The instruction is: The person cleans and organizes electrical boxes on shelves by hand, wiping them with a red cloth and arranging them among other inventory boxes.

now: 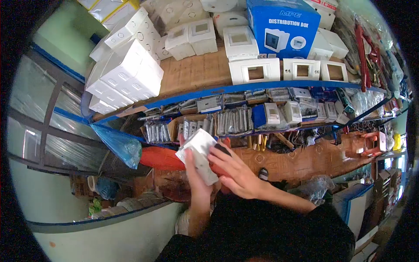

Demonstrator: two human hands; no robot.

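Gripping the white box in the left fingers, laying the right fingers, extended, against its right side!

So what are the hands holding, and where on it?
The left hand grips a white box along its left side. The right hand is against its right, by something dark, unclear.

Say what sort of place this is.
Probably an electrical or hardware shop's storage area: the blue carton is printed "DISTRIBUTION BOX", white boxes with round knockouts stand on the shelf, and rows of plastic-wrapped parts fill the level below.
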